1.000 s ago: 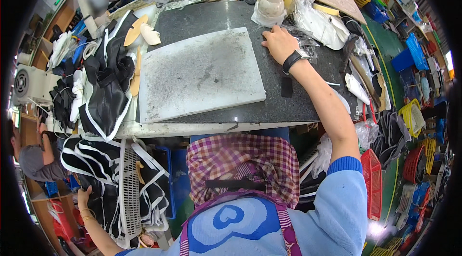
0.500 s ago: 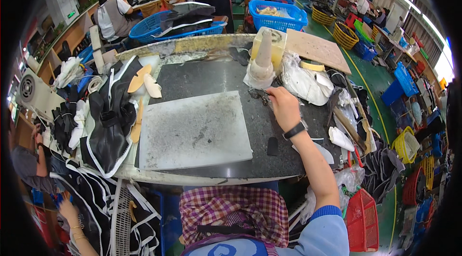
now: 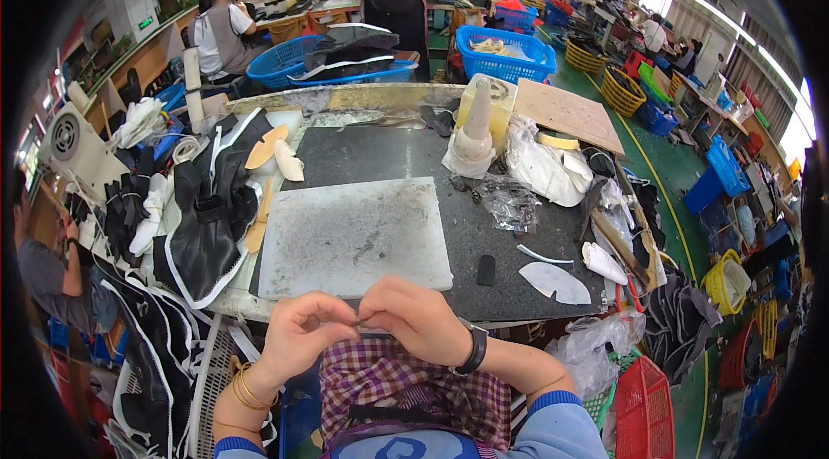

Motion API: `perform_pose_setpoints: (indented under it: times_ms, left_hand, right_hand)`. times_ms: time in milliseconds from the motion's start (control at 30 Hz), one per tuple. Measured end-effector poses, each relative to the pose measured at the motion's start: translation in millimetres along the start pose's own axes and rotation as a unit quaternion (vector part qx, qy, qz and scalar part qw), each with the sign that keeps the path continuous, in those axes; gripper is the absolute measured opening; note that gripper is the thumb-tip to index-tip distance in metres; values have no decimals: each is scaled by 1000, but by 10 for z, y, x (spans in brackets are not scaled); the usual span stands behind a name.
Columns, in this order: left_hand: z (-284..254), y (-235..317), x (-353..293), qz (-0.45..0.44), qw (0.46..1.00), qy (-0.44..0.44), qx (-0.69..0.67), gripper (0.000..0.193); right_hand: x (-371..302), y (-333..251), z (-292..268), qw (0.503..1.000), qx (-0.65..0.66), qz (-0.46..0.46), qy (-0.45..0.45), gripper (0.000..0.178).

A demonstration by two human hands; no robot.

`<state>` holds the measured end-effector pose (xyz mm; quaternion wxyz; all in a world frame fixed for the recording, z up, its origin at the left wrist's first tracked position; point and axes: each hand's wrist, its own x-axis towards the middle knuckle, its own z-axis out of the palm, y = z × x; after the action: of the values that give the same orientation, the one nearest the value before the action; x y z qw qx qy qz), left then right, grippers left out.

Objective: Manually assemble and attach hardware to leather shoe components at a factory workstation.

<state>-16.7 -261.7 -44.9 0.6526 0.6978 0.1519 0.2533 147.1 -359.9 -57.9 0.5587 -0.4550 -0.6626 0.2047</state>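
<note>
In front of my lap, at the near edge of the table, both hands meet fingertip to fingertip. My left hand [image 3: 304, 331], with gold bangles on its wrist, is closed in a pinch. Closed the same way, my right hand [image 3: 413, 317] has a dark watch on its wrist. A small dark piece [image 3: 359, 323] sits between the fingertips, too small to name. Just beyond lies a pale, scuffed rectangular board [image 3: 354, 239] on the dark tabletop [image 3: 345, 152]. A clear plastic bag [image 3: 509, 202] with small dark bits lies farther right, beside a whitish cone-shaped container [image 3: 475, 132].
Black leather pieces with white edging [image 3: 207, 239] are heaped at the left. A white cut piece [image 3: 554, 284] and a small black piece [image 3: 486, 270] lie on the right. A yellowish block-shaped container [image 3: 501, 101] stands behind the cone. A red basket [image 3: 645, 407] is at lower right.
My right hand has drawn back from beside the cone to the near edge. My left hand has come up from the lower left to meet it. The plastic bag is now uncovered.
</note>
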Motion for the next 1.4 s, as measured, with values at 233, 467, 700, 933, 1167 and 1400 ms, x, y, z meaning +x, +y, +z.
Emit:
perform_pose_setpoints:
  times_ms: [233, 467, 700, 933, 1167, 1400]
  left_hand:
    - [-148, 108, 94, -128, 977, -138, 95, 6]
    - [-36, -60, 352, 76, 951, -62, 292, 8]
    - [-70, -124, 348, 211, 900, -70, 375, 13]
    - [-58, -110, 301, 276, 828, -86, 479, 18]
    - [-28, -107, 267, 265, 811, -84, 515, 16]
    - [-148, -51, 264, 147, 936, -88, 308, 10]
  right_hand:
    - [-45, 107, -73, 988, -82, -127, -36, 17]
    - [70, 417, -254, 968, -120, -222, 0, 16]
    - [39, 545, -206, 949, -160, -273, 3, 19]
    - [45, 471, -209, 948, -195, -247, -34, 15]
    - [94, 438, -213, 947, -209, -240, -47, 15]
    - [31, 411, -155, 992, -102, -74, -19, 21]
